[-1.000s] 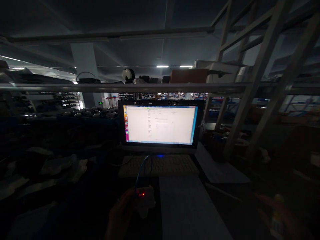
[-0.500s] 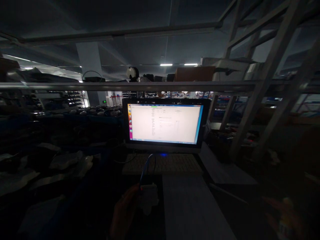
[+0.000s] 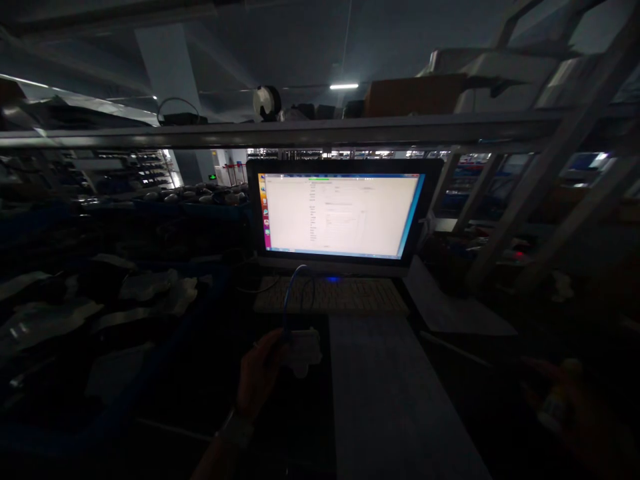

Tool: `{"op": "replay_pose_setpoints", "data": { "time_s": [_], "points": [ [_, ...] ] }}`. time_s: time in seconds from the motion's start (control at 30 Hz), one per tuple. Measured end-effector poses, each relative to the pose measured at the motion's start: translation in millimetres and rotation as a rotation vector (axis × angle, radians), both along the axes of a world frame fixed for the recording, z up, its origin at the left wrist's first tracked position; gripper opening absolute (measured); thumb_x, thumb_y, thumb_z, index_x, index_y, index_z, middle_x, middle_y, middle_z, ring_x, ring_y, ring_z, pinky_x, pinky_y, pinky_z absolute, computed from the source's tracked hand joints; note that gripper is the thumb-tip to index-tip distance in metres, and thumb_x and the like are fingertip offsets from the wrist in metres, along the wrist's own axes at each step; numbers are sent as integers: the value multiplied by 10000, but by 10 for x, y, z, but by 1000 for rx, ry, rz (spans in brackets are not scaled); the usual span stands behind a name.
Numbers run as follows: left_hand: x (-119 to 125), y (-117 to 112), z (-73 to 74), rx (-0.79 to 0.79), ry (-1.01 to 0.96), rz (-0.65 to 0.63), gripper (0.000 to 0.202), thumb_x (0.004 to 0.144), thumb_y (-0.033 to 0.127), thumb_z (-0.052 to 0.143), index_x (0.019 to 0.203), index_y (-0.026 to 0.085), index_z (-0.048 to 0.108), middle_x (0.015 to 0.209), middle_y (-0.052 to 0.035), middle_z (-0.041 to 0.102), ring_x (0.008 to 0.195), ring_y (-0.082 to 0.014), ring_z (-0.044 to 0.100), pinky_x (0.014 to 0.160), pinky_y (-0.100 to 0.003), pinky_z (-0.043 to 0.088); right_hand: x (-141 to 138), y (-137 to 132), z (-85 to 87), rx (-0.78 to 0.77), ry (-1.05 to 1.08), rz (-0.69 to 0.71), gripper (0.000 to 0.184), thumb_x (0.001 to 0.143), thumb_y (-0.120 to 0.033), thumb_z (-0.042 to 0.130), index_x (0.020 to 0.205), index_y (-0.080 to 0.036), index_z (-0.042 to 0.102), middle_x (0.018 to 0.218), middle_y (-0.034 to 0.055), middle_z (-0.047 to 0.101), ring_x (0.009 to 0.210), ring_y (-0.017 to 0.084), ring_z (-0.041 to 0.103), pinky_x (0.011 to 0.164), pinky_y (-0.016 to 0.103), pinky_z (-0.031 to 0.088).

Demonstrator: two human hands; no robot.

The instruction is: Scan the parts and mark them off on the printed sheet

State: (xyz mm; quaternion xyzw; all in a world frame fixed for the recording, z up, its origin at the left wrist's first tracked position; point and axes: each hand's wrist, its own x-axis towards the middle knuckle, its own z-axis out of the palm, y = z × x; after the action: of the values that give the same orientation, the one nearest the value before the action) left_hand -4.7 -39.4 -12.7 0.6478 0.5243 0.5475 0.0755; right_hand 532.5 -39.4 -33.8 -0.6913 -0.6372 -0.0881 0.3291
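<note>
It's very dim here; the lit monitor [image 3: 340,213] at the centre of the frame gives most of the light. It shows a pale window with small text too fine to read.

Low in the frame, just left of centre, the person's left hand [image 3: 257,377] is closed on a small white device [image 3: 301,348], gripping its left side with the fingers curled round it. The device is held just above the dark bench, in front of the keyboard [image 3: 345,297] and below the screen. A blue cable [image 3: 290,293] rises from the top of the device, arches over the keyboard's left part and drops back towards the foot of the monitor. There's a pale band [image 3: 236,427] on that wrist.

At the lower right edge I can only just pick out the right hand [image 3: 575,407]. A small pale bottle-like thing [image 3: 553,407] lies against it, but it's too dark to tell whether the fingers are closed round it.

A grey mat [image 3: 390,393] runs from the keyboard down to the bottom edge, just right of the device. Flat pale pouches [image 3: 150,293] lie scattered over the left side. A metal shelf rail [image 3: 200,138] crosses the upper frame, with a round reel [image 3: 267,101] and a cardboard box [image 3: 415,93] on top of it.
</note>
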Motion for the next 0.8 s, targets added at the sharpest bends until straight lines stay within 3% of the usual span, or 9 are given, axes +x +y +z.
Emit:
{"op": "replay_pose_setpoints", "data": {
  "time_s": [0.13, 0.27, 0.63, 0.8],
  "points": [
    [1, -13, 24, -12, 11, -8, 270, 892, 395, 533, 1021, 206, 675, 1017, -54, 733, 918, -196, 704, 782, -291, 593, -32, -16, 62, -33, 80, 28, 470, 669, -540, 533, 1046, -260, 561, 1013, 128, 673, 903, 355, 674, 739, 489, 570],
    [0, -19, 17, 8, 30, -11, 264, 899, 387, 528, 1027, 204, 669, 1035, -56, 728, 930, -195, 701, 792, -289, 591, -33, -22, 19, -24, 78, 40, 483, 691, -526, 529, 1091, -257, 549, 1069, 129, 659, 931, 355, 662, 763, 492, 555],
    [1, -17, 3, 86, 59, 3, 250, 908, 379, 530, 1022, 201, 664, 1008, -54, 733, 911, -187, 705, 769, -273, 596, -33, 1, 18, -109, 172, -50, 551, 635, -554, 537, 1073, -223, 588, 976, 127, 682, 836, 341, 677, 685, 443, 563],
    [-4, -15, -8, 68, 56, 5, 231, 899, 358, 544, 1040, 218, 663, 1030, -39, 729, 925, -186, 702, 775, -269, 594, -13, 23, -45, -76, 83, -28, 523, 683, -564, 508, 1069, -224, 600, 1059, 119, 686, 912, 312, 681, 753, 409, 572]
  ]
}}
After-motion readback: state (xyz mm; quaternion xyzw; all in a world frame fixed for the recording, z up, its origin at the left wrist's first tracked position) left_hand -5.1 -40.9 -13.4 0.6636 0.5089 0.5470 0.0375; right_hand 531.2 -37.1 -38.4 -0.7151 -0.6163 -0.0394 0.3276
